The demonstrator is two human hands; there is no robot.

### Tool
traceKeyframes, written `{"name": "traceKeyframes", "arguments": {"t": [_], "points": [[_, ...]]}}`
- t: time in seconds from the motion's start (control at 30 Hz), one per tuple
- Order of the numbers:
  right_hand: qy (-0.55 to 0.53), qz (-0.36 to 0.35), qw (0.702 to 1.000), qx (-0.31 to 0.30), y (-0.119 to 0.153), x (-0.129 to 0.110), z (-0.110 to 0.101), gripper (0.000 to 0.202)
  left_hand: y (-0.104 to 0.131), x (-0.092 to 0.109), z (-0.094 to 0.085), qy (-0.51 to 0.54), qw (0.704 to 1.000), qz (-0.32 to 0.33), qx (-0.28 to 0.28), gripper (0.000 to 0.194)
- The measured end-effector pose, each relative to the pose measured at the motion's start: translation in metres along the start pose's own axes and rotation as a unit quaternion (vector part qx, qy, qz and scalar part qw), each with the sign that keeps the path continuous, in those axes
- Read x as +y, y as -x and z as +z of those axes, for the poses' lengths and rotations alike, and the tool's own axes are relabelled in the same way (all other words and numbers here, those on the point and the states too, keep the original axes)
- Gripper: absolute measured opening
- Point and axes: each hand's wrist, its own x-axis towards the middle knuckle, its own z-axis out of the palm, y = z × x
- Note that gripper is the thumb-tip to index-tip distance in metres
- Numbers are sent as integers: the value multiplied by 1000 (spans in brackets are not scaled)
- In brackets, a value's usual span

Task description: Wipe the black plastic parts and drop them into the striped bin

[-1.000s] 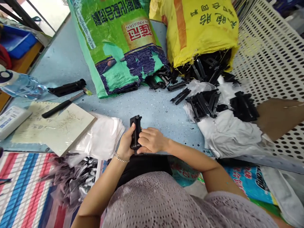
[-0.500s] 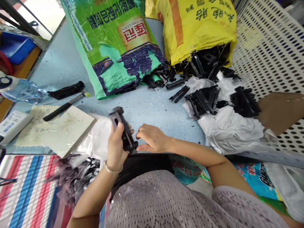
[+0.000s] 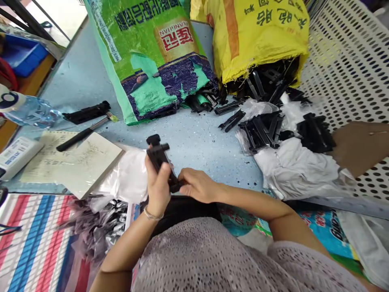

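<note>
My left hand (image 3: 159, 184) is wrapped round a black plastic part (image 3: 158, 157), held tilted above the front edge of the blue table (image 3: 194, 140). At the part's lower end, my right hand (image 3: 197, 184) has its thumb and fingers pinched against it; whether they grip the part itself or something small is hidden. More black parts (image 3: 261, 129) lie heaped on plastic film to the right. Others spill from the yellow sack (image 3: 258, 32) and the green sack (image 3: 152, 52).
On the left are a white board (image 3: 94, 162), a black-handled tool (image 3: 74, 139), a water bottle (image 3: 30, 111) and a small box (image 3: 20, 156). A white cloth (image 3: 298, 166) and a perforated crate (image 3: 349, 52) stand at the right.
My left hand has shifted slightly right and turned the black part. The fingers of my right hand have closed in from a small gap to touch its lower end.
</note>
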Motion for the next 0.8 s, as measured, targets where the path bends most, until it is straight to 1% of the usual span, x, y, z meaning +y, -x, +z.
{"name": "traceKeyframes", "arguments": {"t": [0.03, 0.1, 0.13, 0.17, 0.2, 0.23, 0.27, 0.3, 0.33, 0.37, 0.4, 0.43, 0.47, 0.5, 0.53, 0.57, 0.6, 0.63, 0.7, 0.73, 0.77, 0.8], "points": [[80, -52, 995, 18, 1, 4, 0, 51, -4, 5, 4, 44, 996, -75, -12, 48], [195, -151, 968, 33, 4, 11, 4, 52, -8, 11, 12, 98, 968, -223, -58, 46], [222, -184, 957, 33, 5, 14, 7, 52, -9, 12, 14, 104, 958, -258, -75, 47], [233, -198, 952, 31, 6, 16, 9, 52, -10, 10, 15, 101, 960, -253, -72, 48], [237, -193, 952, 30, 6, 19, 10, 51, -11, 7, 14, 87, 972, -210, -50, 47], [242, -173, 954, 29, 5, 23, 8, 50, -13, 1, 13, 58, 988, -143, -15, 47], [254, -141, 956, 33, 3, 29, 2, 47, -16, -6, 10, 10, 997, -69, 22, 48], [278, -97, 954, 51, 0, 37, -9, 44, -20, -16, 8, -55, 997, -7, 49, 54], [311, -42, 946, 84, -3, 47, -24, 40, -24, -26, 7, -129, 989, 29, 60, 64], [350, 19, 927, 136, -6, 60, -43, 35, -27, -37, 7, -206, 976, 39, 52, 76], [383, 111, 892, 213, -8, 75, -66, 27, -30, -47, 8, -275, 961, 32, 28, 85], [401, 200, 851, 275, -8, 90, -89, 21, -30, -57, 11, -330, 944, 15, -2, 90], [401, 275, 814, 318, -8, 105, -110, 22, -29, -65, 14, -368, 929, -2, -31, 91], [382, 337, 792, 338, -6, 117, -128, 26, -26, -71, 17, -389, 919, -16, -57, 92], [359, 364, 789, 341, -3, 127, -141, 26, -23, -75, 21, -397, 914, -24, -77, 91], [337, 370, 795, 343, 0, 132, -147, 24, -19, -77, 23, -391, 916, -24, -89, 88], [313, 365, 808, 341, 4, 133, -147, 23, -17, -77, 25, -368, 925, -15, -94, 84], [290, 344, 825, 341, 7, 130, -140, 23, -17, -74, 25, -332, 938, 1, -96, 77], [244, 281, 864, 339, 15, 110, -110, 23, -21, -63, 25, -224, 969, 23, -100, 62], [205, 214, 892, 342, 18, 95, -91, 22, -25, -56, 24, -153, 983, 15, -101, 56], [162, 141, 920, 327, 21, 78, -71, 21, -29, -47, 23, -79, 992, -8, -101, 53], [122, 76, 950, 279, 22, 61, -53, 21, -33, -39, 21, -9, 994, -42, -98, 53]]}}
